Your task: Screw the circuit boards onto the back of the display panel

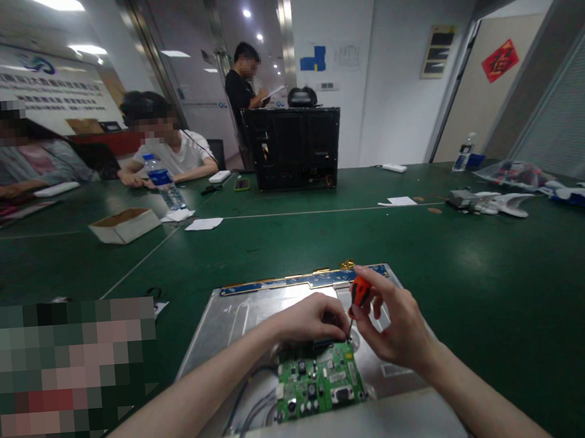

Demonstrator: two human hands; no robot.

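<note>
A: Where does the circuit board (321,377) lie?
B: Flat on the metal panel (239,316), which rests on the tabletop (502,278). Grey cables (255,405) run beside its left edge.

A: State of each grip?
B: Right hand (403,325): grip clenched on the red-and-black handle of the screwdriver (360,290), shaft slanting down to the board's far right corner. Left hand (317,316): fingers bent low at the far edge, just beside the tip. Cannot tell whether that grip pinches anything; the fingertips are partly hidden.

A: Handling estimate?
B: Board: judged light, stiff and fragile; best held by bare edges, clear of components and connectors. Cables look flexible and could tug on it. Panel: probably heavier, smooth, slippery if lifted one-handed; support both sides. Screwdriver: light, rigid; the thick handle offers good purchase, the thin shaft little.
</note>
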